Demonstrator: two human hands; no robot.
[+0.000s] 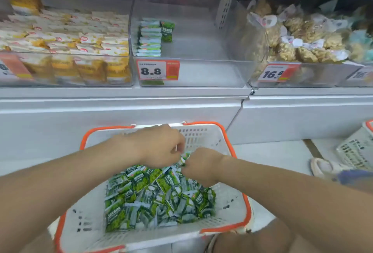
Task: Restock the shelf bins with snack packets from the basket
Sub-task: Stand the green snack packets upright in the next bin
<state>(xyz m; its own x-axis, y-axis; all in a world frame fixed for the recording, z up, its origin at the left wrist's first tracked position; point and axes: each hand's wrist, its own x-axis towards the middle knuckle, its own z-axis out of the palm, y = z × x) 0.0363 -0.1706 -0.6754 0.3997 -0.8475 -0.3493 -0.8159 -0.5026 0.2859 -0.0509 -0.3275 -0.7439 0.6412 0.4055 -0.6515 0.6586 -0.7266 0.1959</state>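
Note:
A white basket with an orange rim (84, 218) sits low in front of me, holding a heap of several green snack packets (153, 198). Both hands are down in it at the far side of the heap. My left hand (161, 147) is curled with its fingers closed around green packets, mostly hidden under the palm. My right hand (199, 165) is closed on packets too, one green-and-white packet end showing between the two hands. Above, the clear middle shelf bin (201, 71) with the 8.8 price tag holds a short row of the same green packets (150, 37) at its left side.
The left bin (66, 68) is packed with yellow-and-white packets. The right bin (302, 75) with the 16.8 tag holds bagged puffed snacks. A second white basket (357, 147) and a person's slippered foot (325, 167) are on the floor at right. A grey cabinet front runs below the bins.

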